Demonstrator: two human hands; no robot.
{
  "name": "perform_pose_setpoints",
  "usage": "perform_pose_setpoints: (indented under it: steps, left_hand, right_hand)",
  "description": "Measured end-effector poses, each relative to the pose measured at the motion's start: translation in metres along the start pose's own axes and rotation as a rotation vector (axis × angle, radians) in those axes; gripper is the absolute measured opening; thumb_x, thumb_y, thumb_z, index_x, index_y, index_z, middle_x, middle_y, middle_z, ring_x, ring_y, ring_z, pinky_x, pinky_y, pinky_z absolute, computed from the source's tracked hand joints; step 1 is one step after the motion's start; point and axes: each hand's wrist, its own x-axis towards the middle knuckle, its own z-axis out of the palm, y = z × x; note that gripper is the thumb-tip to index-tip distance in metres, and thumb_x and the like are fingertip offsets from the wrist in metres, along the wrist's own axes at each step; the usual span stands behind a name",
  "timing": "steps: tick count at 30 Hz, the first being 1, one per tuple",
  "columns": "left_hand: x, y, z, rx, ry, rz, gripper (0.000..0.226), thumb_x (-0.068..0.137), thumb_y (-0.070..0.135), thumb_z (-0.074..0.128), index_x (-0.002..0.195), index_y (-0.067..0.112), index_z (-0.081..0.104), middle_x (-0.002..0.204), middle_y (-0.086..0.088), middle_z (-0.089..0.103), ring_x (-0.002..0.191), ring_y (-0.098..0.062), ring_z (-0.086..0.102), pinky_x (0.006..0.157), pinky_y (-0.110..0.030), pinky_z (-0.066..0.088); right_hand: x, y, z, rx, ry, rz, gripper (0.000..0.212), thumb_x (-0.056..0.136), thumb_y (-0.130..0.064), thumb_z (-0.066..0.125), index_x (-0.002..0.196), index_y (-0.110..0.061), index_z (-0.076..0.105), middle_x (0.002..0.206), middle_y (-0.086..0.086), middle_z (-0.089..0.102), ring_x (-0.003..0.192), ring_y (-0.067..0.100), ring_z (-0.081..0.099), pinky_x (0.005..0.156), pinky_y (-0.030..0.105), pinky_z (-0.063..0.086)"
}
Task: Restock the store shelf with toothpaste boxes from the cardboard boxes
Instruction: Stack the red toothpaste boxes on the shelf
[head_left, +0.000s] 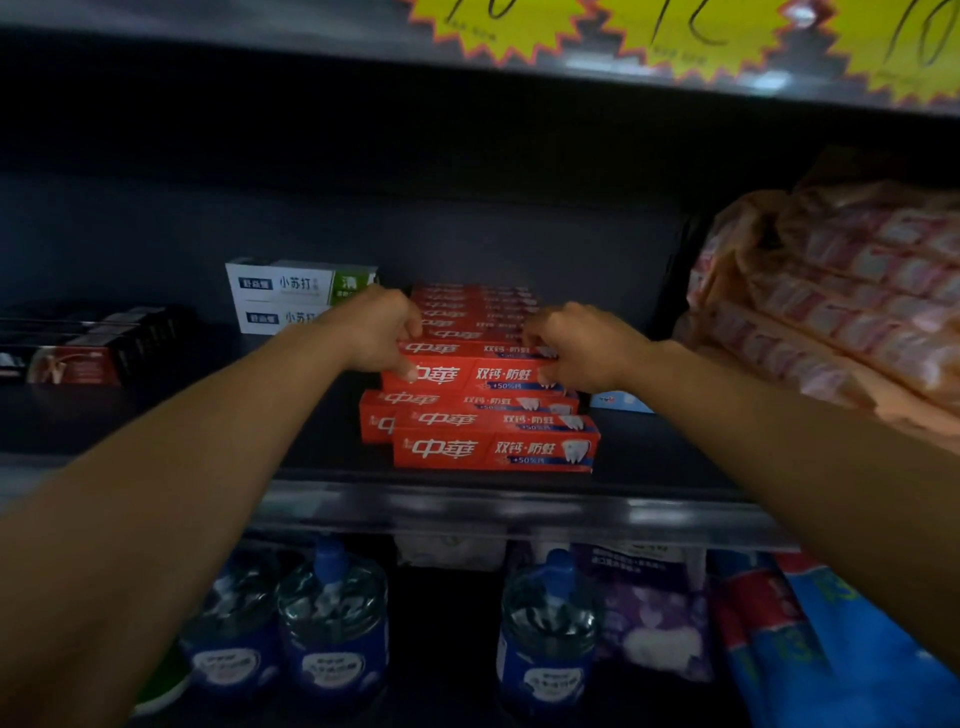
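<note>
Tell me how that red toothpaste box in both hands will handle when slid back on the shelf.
The red toothpaste box looks like stiff printed card, so it should probably keep its shape. Flat sides mean it likely slides, not rolls. The left hand and right hand pinch its ends, suggesting it is light.

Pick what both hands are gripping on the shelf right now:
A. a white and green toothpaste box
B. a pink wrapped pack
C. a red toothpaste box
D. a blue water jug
C: the left hand and right hand each hold an end of the red toothpaste box.
</note>
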Motion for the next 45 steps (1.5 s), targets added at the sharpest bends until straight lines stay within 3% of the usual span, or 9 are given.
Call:
perform_pose_setpoints:
  steps: [6, 18, 26, 30, 40, 45]
  left_hand:
    - [0.003, -0.005, 0.0, 0.052, 0.045, -0.001, 0.057, 0.074, 0.018, 0.08, 0.125, 0.015, 0.057, 0.117, -0.002, 0.062, 0.107, -0.017, 0.058, 0.093, -0.032, 0.045]
    - [-0.013, 0.016, -0.01, 0.153, 0.056, 0.047, 0.058, 0.077, 0.023, 0.078, 0.13, 0.015, 0.055, 0.125, -0.004, 0.06, 0.112, -0.021, 0.057, 0.099, -0.039, 0.047]
    - [-0.054, 0.066, -0.028, 0.154, 0.105, 0.186, 0.054, 0.076, 0.029, 0.079, 0.125, 0.016, 0.06, 0.12, -0.002, 0.063, 0.108, -0.02, 0.059, 0.089, -0.033, 0.049]
    - [-0.076, 0.093, -0.025, 0.162, 0.111, 0.266, 0.05, 0.074, 0.032, 0.08, 0.118, 0.016, 0.063, 0.115, -0.002, 0.065, 0.104, -0.02, 0.06, 0.09, -0.04, 0.051]
    - [-0.14, 0.126, 0.04, 0.158, -0.022, 0.361, 0.043, 0.075, 0.03, 0.079, 0.11, 0.008, 0.067, 0.106, -0.008, 0.069, 0.096, -0.025, 0.062, 0.085, -0.04, 0.051]
    - [-0.167, 0.131, 0.109, 0.123, -0.211, 0.346, 0.029, 0.076, 0.031, 0.078, 0.094, 0.012, 0.063, 0.09, -0.001, 0.064, 0.075, -0.015, 0.055, 0.065, -0.029, 0.043]
  right_hand:
    - [-0.001, -0.003, 0.003, -0.025, 0.043, -0.016, 0.033, 0.087, -0.025, 0.064, 0.117, -0.016, 0.056, 0.127, 0.002, 0.051, 0.104, 0.02, 0.055, 0.082, 0.036, 0.05]
    - [-0.009, -0.007, -0.003, -0.043, 0.059, -0.02, 0.036, 0.087, -0.026, 0.064, 0.12, -0.016, 0.056, 0.121, 0.003, 0.056, 0.103, 0.02, 0.056, 0.081, 0.034, 0.049]
    - [-0.045, -0.026, -0.03, -0.049, 0.133, -0.05, 0.038, 0.086, -0.028, 0.065, 0.12, -0.015, 0.057, 0.121, 0.004, 0.056, 0.103, 0.02, 0.056, 0.077, 0.032, 0.047]
    - [-0.078, -0.035, -0.038, -0.048, 0.148, -0.059, 0.037, 0.086, -0.028, 0.064, 0.12, -0.014, 0.055, 0.12, 0.005, 0.055, 0.107, 0.024, 0.055, 0.08, 0.035, 0.048]
    - [-0.186, -0.038, 0.006, -0.055, 0.03, -0.032, 0.037, 0.086, -0.025, 0.062, 0.119, -0.01, 0.056, 0.119, 0.011, 0.053, 0.108, 0.03, 0.052, 0.083, 0.044, 0.048]
    - [-0.234, -0.046, 0.062, -0.051, -0.076, -0.022, 0.035, 0.087, -0.021, 0.059, 0.119, -0.008, 0.055, 0.123, 0.012, 0.052, 0.111, 0.032, 0.051, 0.08, 0.043, 0.048]
